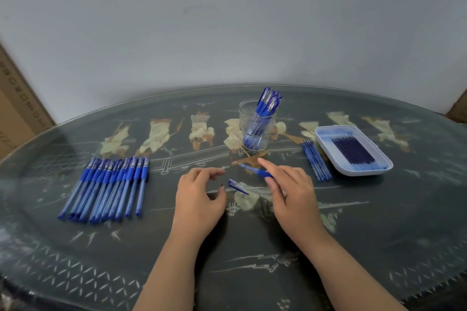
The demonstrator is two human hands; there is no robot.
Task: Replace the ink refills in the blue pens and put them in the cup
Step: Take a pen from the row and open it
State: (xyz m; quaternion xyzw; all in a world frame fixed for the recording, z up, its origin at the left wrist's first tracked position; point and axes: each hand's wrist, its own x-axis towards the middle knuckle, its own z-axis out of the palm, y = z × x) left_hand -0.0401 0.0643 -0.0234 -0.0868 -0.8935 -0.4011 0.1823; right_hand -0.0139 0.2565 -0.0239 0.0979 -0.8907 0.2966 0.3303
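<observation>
Right hand (290,192): fingers clamped on an uncapped blue pen (255,171), held low over the counter (247,240), near side of the glass cup (243,118) of pens. Left hand (199,197): fingers apart, loosely curled, holding nothing, beside a loose pen cap (238,186).

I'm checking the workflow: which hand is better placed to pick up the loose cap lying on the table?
Left. The left hand is empty, with its fingertips close beside the cap, while the right hand is busy holding the pen.
</observation>
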